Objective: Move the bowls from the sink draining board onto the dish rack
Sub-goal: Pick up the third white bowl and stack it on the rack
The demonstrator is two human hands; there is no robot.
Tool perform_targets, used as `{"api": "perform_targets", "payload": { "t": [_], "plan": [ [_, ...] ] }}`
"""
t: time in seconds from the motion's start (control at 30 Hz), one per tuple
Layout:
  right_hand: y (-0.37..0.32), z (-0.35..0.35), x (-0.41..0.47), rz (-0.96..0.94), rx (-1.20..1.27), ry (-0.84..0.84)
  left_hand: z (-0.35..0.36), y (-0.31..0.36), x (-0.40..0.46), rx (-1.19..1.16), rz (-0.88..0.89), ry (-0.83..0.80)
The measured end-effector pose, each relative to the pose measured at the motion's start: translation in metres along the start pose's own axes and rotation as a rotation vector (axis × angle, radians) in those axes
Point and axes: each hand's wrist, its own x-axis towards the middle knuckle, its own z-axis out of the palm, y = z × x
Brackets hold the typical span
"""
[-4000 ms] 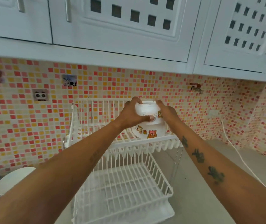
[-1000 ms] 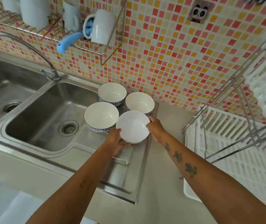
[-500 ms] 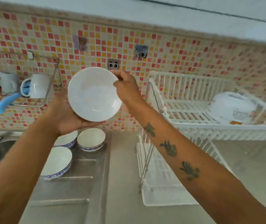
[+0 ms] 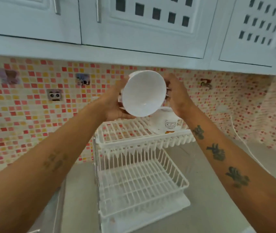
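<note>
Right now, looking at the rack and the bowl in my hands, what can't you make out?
- Head view: printed bowl on the dish rack, top hidden by the white bowl and right hand.
- Left hand: fingers behind the white bowl.
- Draining board: outside the frame.
- Bowl's print: blurred.

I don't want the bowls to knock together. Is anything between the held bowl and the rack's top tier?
Partly. An upturned bowl already sits on the right of the top tier, just below the white bowl held by both hands. The tier's left side looks free.
</note>
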Motion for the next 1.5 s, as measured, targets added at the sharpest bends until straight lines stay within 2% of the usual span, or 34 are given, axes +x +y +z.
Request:
{"api": "perform_targets", "payload": {
  "t": [0.13, 0.23, 0.3, 0.47, 0.63, 0.97, 1.27, 1.4, 1.5],
  "plan": [
    [0.021, -0.040, 0.016, 0.046, -0.065, 0.096, 0.051, -0.008, 0.042, 0.231, 0.194, 0.040],
    [0.044, -0.058, 0.027, 0.105, -0.064, 0.144, 0.069, -0.024, 0.072, 0.467, 0.366, 0.119],
    [0.060, -0.065, 0.032, 0.175, -0.077, 0.178, 0.075, -0.037, 0.091, 0.600, 0.420, 0.133],
    [0.096, -0.073, 0.046, 0.319, -0.157, 0.234, 0.086, -0.067, 0.114, 0.766, 0.467, 0.138],
    [0.110, -0.075, 0.051, 0.420, -0.148, 0.192, 0.090, -0.082, 0.121, 0.891, 0.472, 0.100],
    [0.129, -0.079, 0.059, 0.501, -0.098, 0.120, 0.086, -0.090, 0.125, 0.956, 0.399, 0.067],
    [0.130, -0.078, 0.058, 0.513, -0.123, 0.135, 0.086, -0.089, 0.119, 0.957, 0.319, 0.030],
    [0.124, -0.075, 0.053, 0.432, -0.198, 0.163, 0.083, -0.085, 0.115, 0.871, 0.246, 0.038],
    [0.118, -0.076, 0.044, 0.239, -0.352, 0.225, 0.079, -0.080, 0.110, 0.803, 0.201, 0.074]
  ]
}}
